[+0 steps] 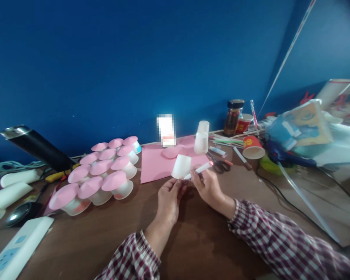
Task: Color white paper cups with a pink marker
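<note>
My left hand (168, 202) pinches the rim of a small white paper cup (181, 165), which is tilted on its side. A white marker (204, 167) with a reddish end sits in the closed fingers of my right hand (211, 189), its other end near the cup's rim. Whether the tip touches the cup I cannot tell. Behind the cup lies pink paper (151, 165) with pink rounds (171, 152) on it. To the left stand several cups with pink cone tops (101, 167).
Stacked white cups (202, 138), scissors (221, 166) and loose markers (217, 151) lie beyond my right hand. A red cup (253, 147), a jar (233, 118) and a blue glue gun (291, 158) are further right. A black flask (39, 149) and a power strip (21, 247) are left.
</note>
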`<control>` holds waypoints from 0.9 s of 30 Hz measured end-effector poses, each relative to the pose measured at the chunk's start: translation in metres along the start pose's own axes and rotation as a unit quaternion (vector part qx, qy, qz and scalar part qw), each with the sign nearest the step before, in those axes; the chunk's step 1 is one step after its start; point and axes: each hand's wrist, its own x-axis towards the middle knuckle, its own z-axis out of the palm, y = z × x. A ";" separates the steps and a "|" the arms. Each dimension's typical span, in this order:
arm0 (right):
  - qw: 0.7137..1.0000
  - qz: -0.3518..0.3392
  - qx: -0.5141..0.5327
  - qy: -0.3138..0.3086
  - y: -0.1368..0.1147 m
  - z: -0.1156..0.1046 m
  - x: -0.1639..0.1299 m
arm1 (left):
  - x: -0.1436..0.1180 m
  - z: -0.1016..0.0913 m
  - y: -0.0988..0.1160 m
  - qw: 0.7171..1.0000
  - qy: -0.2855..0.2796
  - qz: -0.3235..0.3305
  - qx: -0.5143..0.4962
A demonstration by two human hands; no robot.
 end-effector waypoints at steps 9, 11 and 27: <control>1.000 -0.005 0.008 -0.014 0.001 0.000 -0.001 | 0.001 -0.001 -0.001 1.000 0.004 -0.001 -0.001; 1.000 -0.005 0.004 -0.014 0.002 0.000 -0.001 | 0.001 -0.001 -0.002 1.000 0.005 0.000 -0.001; 0.999 -0.021 -0.025 0.021 0.005 0.000 -0.001 | 0.001 -0.001 -0.002 1.000 0.009 -0.001 0.002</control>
